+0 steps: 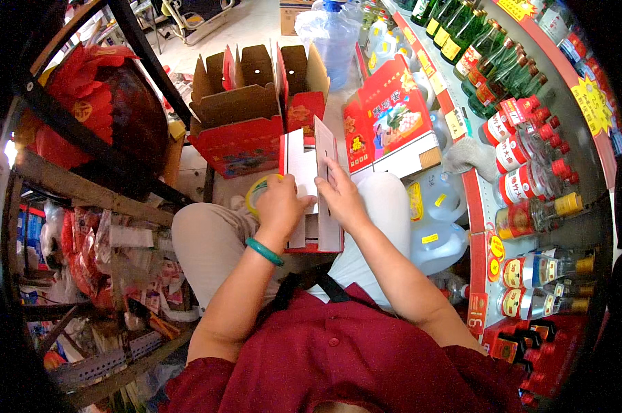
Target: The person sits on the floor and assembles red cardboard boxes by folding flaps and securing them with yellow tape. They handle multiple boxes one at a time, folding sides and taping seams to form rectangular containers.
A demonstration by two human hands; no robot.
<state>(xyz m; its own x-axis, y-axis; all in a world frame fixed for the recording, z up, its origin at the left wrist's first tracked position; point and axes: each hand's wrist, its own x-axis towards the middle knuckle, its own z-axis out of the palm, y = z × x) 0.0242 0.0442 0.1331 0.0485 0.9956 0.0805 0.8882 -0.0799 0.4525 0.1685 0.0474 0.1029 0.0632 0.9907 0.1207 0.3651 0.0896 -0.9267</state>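
Observation:
A red cardboard box [298,234] with white inner flaps stands between my knees. My left hand [280,201] is closed on a yellow-rimmed roll of tape [254,194], its thumb toward the box's white flap. On the other side, my right hand [343,199] grips the raised long flap [330,227] near its middle, with fingers along the face and edge. Part of the box lies under both hands, so its inside shows only in narrow gaps. A green bangle [264,252] circles my left wrist.
Open red boxes [235,141] stand just ahead. A printed red box [386,120] lies to the right, beside large clear plastic jugs [435,220]. Shelves of glass bottles [517,151] line the right side. A dark metal-framed rack [97,182] with bagged goods closes in the left.

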